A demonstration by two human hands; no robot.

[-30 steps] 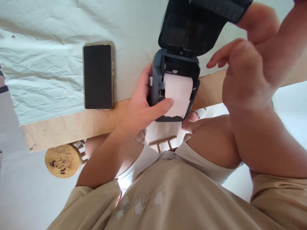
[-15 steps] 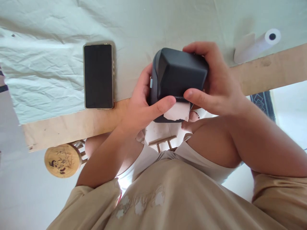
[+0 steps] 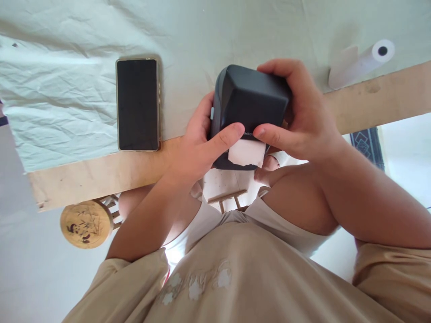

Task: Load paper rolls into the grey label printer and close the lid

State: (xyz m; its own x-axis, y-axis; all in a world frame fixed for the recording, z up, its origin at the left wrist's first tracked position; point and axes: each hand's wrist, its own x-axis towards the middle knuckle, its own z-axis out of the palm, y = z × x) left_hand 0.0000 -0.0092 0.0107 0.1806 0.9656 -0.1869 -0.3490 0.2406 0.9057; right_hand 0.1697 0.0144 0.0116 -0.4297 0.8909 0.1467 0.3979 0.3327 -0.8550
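A black label printer (image 3: pixel 254 101) is held between both hands above the table's near edge. A torn strip of white paper (image 3: pixel 247 153) sticks out of its near side, below partly covered lettering. My left hand (image 3: pixel 205 143) grips the printer's left side, its thumb on the face just above the paper. Around the right side wraps my right hand (image 3: pixel 303 112), with the thumb tip close to the left thumb and a finger over the far edge. The fingers beneath the printer are hidden.
A phone (image 3: pixel 138 105) with a dark screen lies left on the pale green cloth (image 3: pixel 202 36). Upright at the right stands a white paper roll (image 3: pixel 365 65). The wooden table edge (image 3: pixel 84 181) crosses in front. A round stool (image 3: pixel 86 224) is at lower left.
The left thumb and the right thumb have shifted slightly toward each other on the printer, covering more of its lettering. The view has moved a little; the grip is otherwise the same.
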